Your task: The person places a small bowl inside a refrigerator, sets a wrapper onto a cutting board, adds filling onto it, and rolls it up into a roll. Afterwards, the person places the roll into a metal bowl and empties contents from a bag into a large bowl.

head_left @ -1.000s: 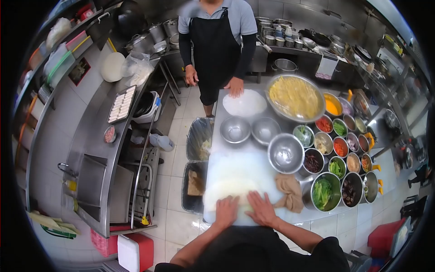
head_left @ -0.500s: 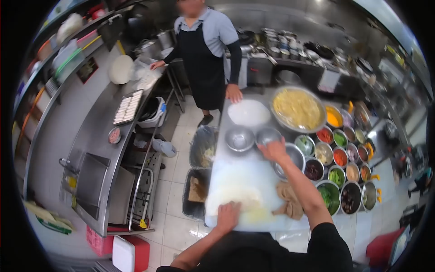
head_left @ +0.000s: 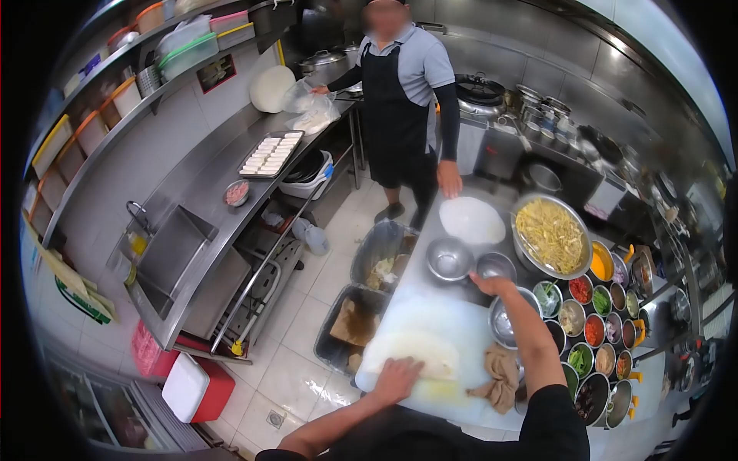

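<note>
My left hand [head_left: 398,379] lies with its fingers spread on the near edge of a pale, flat sheet [head_left: 434,346] on the white board [head_left: 419,303]. My right hand [head_left: 490,284] touches the near rim of a small steel bowl [head_left: 496,266]; its fingers are partly hidden and I cannot make out their grip. Left of it sits another steel bowl [head_left: 450,259], and a larger one [head_left: 503,319] is partly under my right forearm. A brown cloth [head_left: 500,376] lies at the board's right side.
A person in a black apron [head_left: 396,100] stands beyond, one hand on a white round stack [head_left: 472,220]. A big bowl of yellow food [head_left: 552,234] and several ingredient pots [head_left: 594,330] stand right. Two bins [head_left: 350,326] flank the table's left edge.
The view has turned left, so the scene sits further right and lower. My right hand remains by the small bowl, and my left hand remains on the sheet.
</note>
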Available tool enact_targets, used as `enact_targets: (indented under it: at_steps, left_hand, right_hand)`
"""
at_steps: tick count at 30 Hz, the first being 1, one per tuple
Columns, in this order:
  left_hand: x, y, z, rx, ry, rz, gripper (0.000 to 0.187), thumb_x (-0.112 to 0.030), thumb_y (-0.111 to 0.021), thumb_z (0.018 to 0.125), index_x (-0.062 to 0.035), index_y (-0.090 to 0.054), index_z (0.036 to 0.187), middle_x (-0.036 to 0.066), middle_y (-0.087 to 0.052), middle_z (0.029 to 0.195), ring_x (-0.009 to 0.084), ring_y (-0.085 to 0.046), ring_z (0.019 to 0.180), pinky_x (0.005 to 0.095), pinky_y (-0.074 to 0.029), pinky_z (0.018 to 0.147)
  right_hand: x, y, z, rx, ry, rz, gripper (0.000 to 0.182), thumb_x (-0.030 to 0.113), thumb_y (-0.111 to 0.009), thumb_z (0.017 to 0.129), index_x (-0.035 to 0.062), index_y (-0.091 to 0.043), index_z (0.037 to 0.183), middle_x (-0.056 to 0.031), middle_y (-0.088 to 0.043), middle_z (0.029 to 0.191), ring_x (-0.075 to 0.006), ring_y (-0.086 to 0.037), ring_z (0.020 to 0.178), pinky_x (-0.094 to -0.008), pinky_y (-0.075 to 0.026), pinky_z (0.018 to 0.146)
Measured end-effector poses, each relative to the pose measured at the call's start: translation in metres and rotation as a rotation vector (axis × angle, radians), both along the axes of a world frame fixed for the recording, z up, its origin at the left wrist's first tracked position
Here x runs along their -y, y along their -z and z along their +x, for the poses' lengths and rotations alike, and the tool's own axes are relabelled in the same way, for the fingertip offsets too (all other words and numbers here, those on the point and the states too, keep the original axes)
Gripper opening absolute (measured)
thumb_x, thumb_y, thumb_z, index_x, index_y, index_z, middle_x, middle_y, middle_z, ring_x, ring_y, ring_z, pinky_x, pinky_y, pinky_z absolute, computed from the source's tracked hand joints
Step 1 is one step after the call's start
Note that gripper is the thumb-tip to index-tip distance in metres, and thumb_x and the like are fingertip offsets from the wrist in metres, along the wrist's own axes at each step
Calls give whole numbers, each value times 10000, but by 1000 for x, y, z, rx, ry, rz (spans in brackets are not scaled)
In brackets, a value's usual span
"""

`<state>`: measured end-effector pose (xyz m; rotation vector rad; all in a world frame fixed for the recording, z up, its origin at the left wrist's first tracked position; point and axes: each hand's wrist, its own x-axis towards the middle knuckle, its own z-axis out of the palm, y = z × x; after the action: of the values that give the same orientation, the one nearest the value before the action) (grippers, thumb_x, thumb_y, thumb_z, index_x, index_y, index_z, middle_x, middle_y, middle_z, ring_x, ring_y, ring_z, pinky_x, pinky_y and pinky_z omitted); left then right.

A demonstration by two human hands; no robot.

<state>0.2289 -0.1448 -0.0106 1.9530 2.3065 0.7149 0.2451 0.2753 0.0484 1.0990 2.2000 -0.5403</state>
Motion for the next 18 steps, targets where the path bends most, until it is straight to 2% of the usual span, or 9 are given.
enact_targets:
  at_steps: [4,6,7,9,10,11,12,15,18]
  left_hand:
    - [-2,5,-1,-56,1,-55,476,-197,-578,904,-106,-537,1369,189,-548,1233,313,-524,1076,470,-369,943]
    - [-2,2,1,6,-5,-110,506,-130,-504,873,-70,-519,1375,188,-558,1276,330,-522,1175,518,-363,969]
    - [-4,15,0,-33,-12,-121,594,-165,-602,828,-113,-504,1412,203,-545,1261,329,-527,1126,515,-358,998]
    - [-3,22,3,-45,-21,-194,572,-164,-600,832,-91,-510,1391,205,-531,1286,331,-521,1157,518,-344,1022]
    - [-1,18,6,1,-26,-145,555,-161,-597,834,-86,-516,1378,199,-533,1278,327,-521,1149,519,-338,1028]
    - [-3,13,2,16,-38,-75,539,-159,-594,836,-81,-522,1365,192,-535,1270,324,-521,1142,519,-333,1034]
    - [-1,11,5,36,-57,-86,530,-156,-592,838,-79,-526,1358,189,-536,1268,322,-521,1135,520,-329,1038]
    - [-4,10,7,51,-86,-78,509,-153,-588,842,-74,-534,1342,182,-535,1266,319,-515,1130,525,-318,1048]
    - [-3,17,7,91,-68,-92,514,-134,-583,836,-60,-529,1342,193,-528,1284,328,-503,1161,541,-310,1061]
  right_hand:
    - [-12,19,4,-59,-78,95,1048,810,-41,876,34,-453,1447,-187,-368,1538,-351,-240,1476,-571,-78,1194]
    - [-14,13,5,-205,-89,184,1049,813,-77,878,11,-519,1389,-205,-426,1492,-380,-289,1448,-589,-103,1182]
    - [-15,14,6,-257,-100,210,1051,815,-94,879,0,-552,1360,-214,-455,1469,-394,-314,1433,-598,-116,1176]
    - [-31,42,10,-498,-298,329,840,713,-255,950,4,-685,1080,-236,-624,1241,-446,-553,1190,-629,-248,1104]
    - [-13,25,8,-524,-261,329,767,664,-286,974,6,-675,1043,-235,-646,1182,-438,-585,1131,-622,-270,1093]
    - [23,-27,2,-441,-240,257,759,649,-296,980,-1,-643,1159,-233,-617,1252,-402,-562,1193,-606,-269,1107]
    - [53,-39,4,-526,-252,324,707,602,-350,992,-1,-590,1272,-231,-564,1342,-379,-515,1270,-586,-246,1134]
    - [130,-52,15,-685,-388,146,677,553,-408,998,-15,-533,1344,-228,-509,1411,-362,-470,1328,-559,-225,1159]
    - [217,-47,19,-602,-514,-48,691,523,-437,998,-35,-450,1406,-220,-465,1455,-335,-410,1383,-530,-184,1185]
